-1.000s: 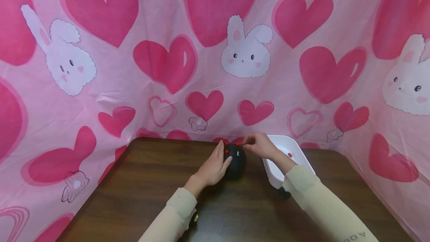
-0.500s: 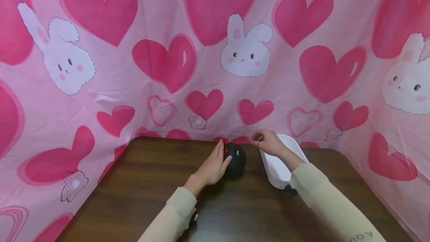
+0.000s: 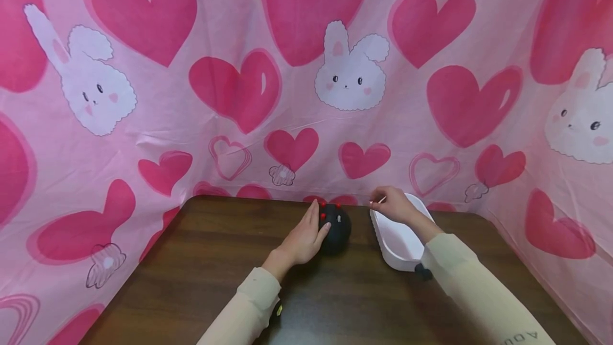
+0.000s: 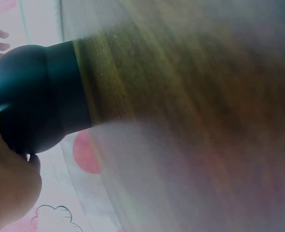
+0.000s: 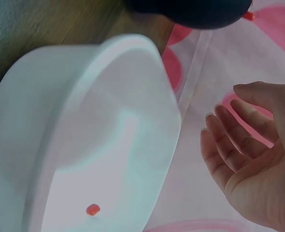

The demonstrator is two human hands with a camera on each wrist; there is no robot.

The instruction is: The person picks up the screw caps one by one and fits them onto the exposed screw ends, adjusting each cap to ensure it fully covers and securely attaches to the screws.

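A round black knob-like thing on a short black cylindrical base (image 3: pixel 337 236) stands near the table's far edge. Several small red beads or studs (image 3: pixel 323 215) and a small silvery bit show on its upper part. My left hand (image 3: pixel 303 238) rests against its left side, fingers straight, thumb on the near face; part of this hand is cut off in the left wrist view. Over the far left rim of a white tub (image 3: pixel 402 268) hovers my right hand (image 3: pixel 395 205), fingers loosely bent. In the right wrist view its thumb stands apart from the fingers, with nothing visible between them.
One small red piece (image 5: pixel 93 209) lies inside the tub in the right wrist view. The brown wooden table (image 3: pixel 191 281) ends at a pink curtain (image 3: pixel 306 105) with hearts and rabbits, close behind the black thing and tub. Small dark devices sit at both wrists.
My right hand has moved right, away from the top of the black thing, to above the tub's far left rim. The left hand and the black thing have stayed in place.
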